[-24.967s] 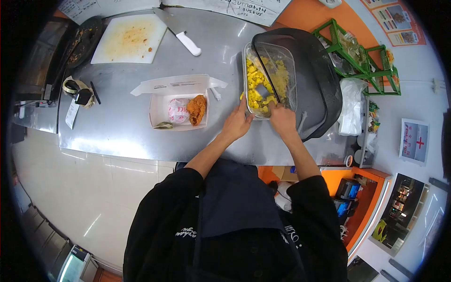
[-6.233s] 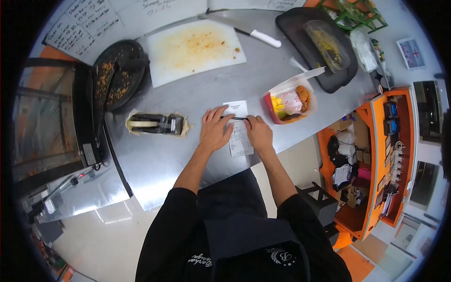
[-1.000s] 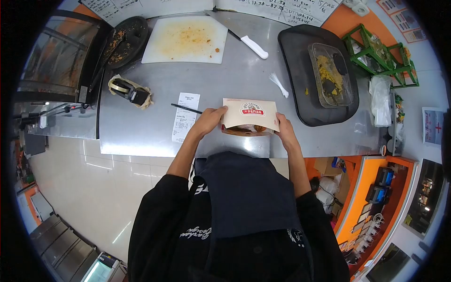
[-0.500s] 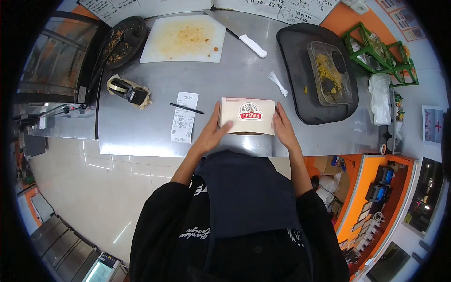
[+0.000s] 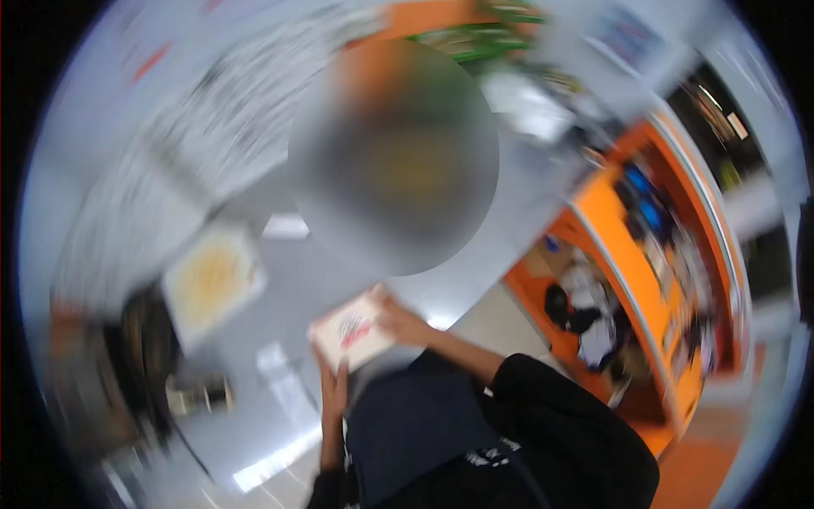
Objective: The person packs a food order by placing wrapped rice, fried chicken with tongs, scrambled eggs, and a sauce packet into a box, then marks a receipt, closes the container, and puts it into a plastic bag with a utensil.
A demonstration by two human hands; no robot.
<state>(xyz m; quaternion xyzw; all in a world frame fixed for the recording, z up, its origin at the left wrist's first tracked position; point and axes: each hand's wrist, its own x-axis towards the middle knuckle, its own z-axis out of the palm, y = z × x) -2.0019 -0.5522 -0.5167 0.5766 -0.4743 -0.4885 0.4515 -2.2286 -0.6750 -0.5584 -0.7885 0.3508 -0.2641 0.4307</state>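
Observation:
The picture is smeared by motion, and a round blur hides part of the upper middle. A cream box with a red logo, its lid down, is between my hands above the steel counter. My left hand holds its lower left side. At its right end my right hand grips the edge. A white receipt lies on the counter to the left of the box. The pen cannot be made out.
A stained cutting board and a dark pan are at the left, with a tape dispenser below. A white plastic bag and green racks stand at the back. Orange shelving is at the right.
The rice and chicken box, open earlier, is now closed over its contents. Since the last frame the view has swung and tilted strongly, and both hands stay on the box.

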